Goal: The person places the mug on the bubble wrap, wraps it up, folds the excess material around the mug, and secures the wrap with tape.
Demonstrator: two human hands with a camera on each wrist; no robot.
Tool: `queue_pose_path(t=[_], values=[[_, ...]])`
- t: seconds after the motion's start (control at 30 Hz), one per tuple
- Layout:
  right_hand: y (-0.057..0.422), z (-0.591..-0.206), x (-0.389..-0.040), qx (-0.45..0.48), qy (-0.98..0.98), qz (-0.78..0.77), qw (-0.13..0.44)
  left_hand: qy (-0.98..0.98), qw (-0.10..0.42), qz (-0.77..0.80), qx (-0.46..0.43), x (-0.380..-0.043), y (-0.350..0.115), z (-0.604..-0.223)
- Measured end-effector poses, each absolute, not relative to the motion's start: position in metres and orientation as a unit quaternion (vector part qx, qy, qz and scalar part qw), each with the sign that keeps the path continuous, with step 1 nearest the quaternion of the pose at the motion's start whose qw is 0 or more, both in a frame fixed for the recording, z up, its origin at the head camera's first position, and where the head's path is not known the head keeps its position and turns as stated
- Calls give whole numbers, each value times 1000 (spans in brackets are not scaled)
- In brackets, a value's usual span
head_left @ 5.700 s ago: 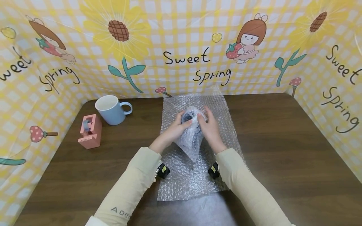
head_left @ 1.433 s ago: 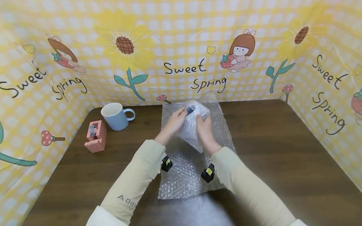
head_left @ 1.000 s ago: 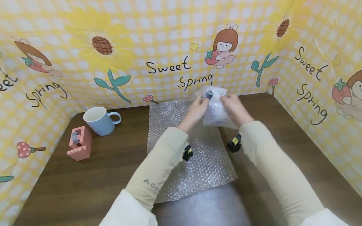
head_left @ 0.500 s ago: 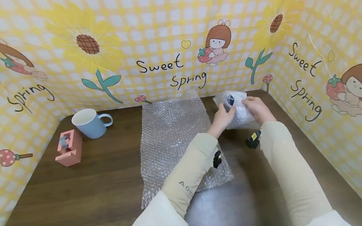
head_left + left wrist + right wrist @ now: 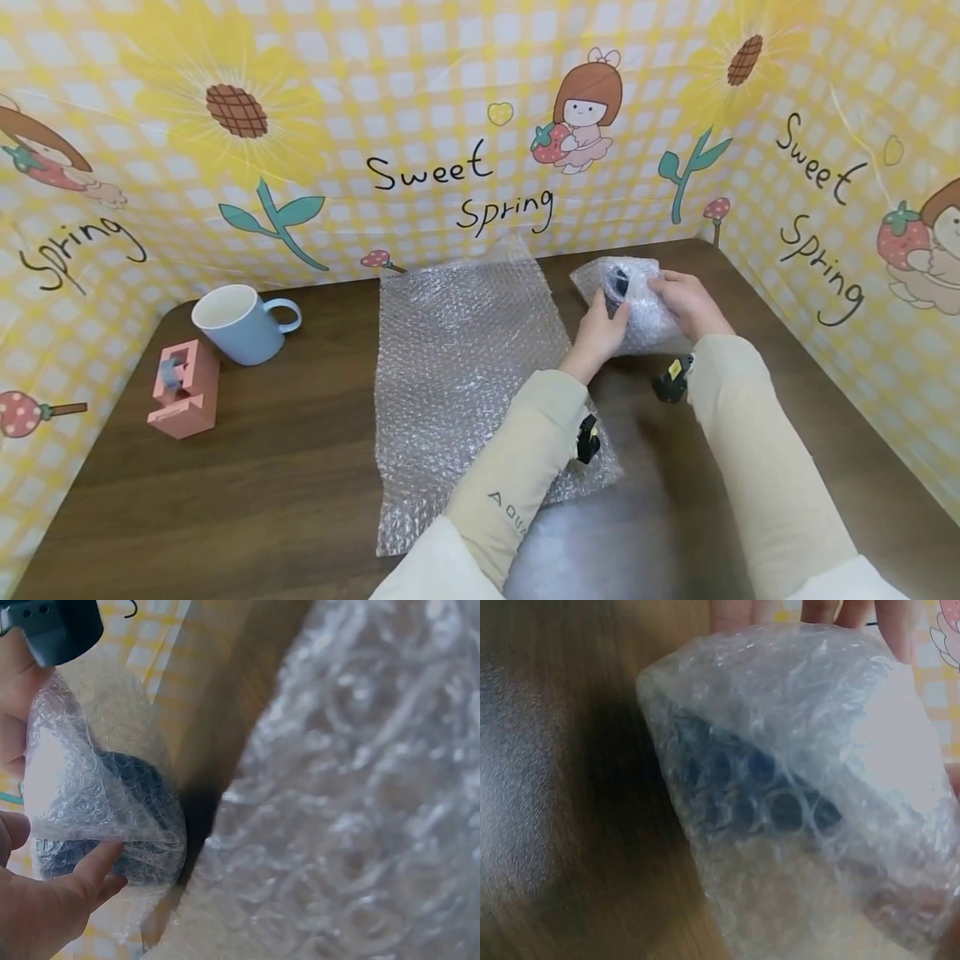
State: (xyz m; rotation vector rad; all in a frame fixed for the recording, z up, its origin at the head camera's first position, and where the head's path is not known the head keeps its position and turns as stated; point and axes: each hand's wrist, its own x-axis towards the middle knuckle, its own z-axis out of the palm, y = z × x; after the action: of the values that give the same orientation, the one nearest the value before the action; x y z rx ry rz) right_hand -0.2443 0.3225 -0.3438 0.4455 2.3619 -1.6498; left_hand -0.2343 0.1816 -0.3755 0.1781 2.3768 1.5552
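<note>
At the back right of the table, both hands hold a bundle of bubble wrap [image 5: 651, 315] around a dark, rounded object whose kind is hidden by the wrap. My left hand [image 5: 602, 327] grips its left side, thumb and fingers at the folded edge. On the opposite side, my right hand [image 5: 693, 302] has its thumb and fingers on the wrap. Dark blue shows through the bundle [image 5: 105, 795] in the left wrist view, beneath a diagonal fold. A flat bubble wrap sheet [image 5: 457, 358] lies left of the hands, partly under the left forearm.
A light blue mug [image 5: 240, 329] stands at the back left, handle to the right. In front of it is a pink tape dispenser [image 5: 187, 392] with a roll of tape. A patterned yellow cloth [image 5: 420, 92] walls in the brown table [image 5: 247, 492].
The wrapped bundle went from above the flat bubble wrap sheet to the table's back right, with both hands on it. Over the last half second it came slightly lower.
</note>
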Motion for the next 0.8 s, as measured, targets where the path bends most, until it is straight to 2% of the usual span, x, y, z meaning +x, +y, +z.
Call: queue_pose_path(t=[0.3, 0.6, 0.8], values=[[329, -349, -244, 168, 809, -554, 104, 836, 161, 519, 75, -235, 185, -377], [324, -348, -239, 123, 848, -496, 140, 839, 159, 517, 55, -233, 177, -373], [324, -345, -235, 136, 877, -447, 113, 851, 137, 504, 62, -232, 166, -364]])
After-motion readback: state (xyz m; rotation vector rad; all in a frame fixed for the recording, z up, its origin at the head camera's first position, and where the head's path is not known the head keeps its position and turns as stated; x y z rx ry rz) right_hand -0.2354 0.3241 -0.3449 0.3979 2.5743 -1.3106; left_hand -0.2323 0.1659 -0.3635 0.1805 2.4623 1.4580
